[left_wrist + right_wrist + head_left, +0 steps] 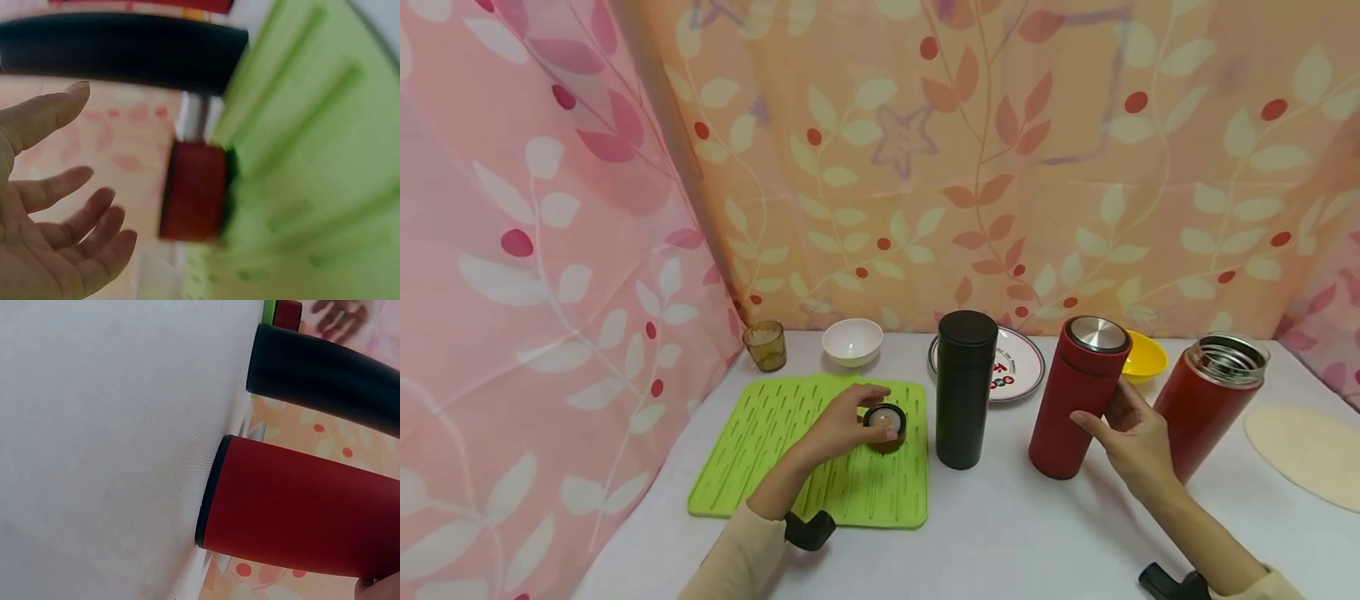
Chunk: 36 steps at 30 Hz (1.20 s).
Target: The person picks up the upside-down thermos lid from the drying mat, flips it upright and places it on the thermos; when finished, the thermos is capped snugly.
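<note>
My left hand [859, 417] hovers over a small red cap [887, 429] that lies open side up on the green ribbed mat [790, 442]. In the left wrist view the left hand [69, 206] is spread, apart from the cap [194, 190]. My right hand [1105, 412] holds the closed red flask [1075, 400] by its right side. The thumb lies across the front and the fingers behind. The flask [300, 506] stands upright on the white table [112, 456]. A black flask [966, 392] stands between the two hands.
An open red flask [1213, 400] stands right of my right hand. Along the back are a brown glass [765, 346], a white bowl [852, 342], a printed plate [1018, 367] and a yellow bowl [1150, 358]. A cream disc [1307, 450] lies far right. Curtains close off the back and left.
</note>
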{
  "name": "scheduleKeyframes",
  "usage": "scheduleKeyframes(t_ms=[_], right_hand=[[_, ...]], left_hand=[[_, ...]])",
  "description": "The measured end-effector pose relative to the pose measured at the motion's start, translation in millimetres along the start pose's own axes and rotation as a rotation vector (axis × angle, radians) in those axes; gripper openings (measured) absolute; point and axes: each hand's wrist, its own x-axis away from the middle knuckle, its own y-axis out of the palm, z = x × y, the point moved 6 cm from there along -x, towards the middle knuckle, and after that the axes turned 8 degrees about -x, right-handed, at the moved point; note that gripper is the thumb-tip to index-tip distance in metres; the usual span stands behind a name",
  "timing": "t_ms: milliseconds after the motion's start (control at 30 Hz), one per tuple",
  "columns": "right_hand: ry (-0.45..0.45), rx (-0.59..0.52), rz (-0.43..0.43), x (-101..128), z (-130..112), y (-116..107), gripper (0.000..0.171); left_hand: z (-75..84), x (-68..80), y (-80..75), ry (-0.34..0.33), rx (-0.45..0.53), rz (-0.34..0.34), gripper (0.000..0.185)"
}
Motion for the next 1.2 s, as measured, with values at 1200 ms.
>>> scheduleKeyframes(t_ms=[1200], right_hand=[[-0.043, -0.038, 0.034, 2, -10, -5, 0.072]], left_hand=[[-33.9, -7.8, 6.0, -0.068, 0.159, 0.158, 0.063]])
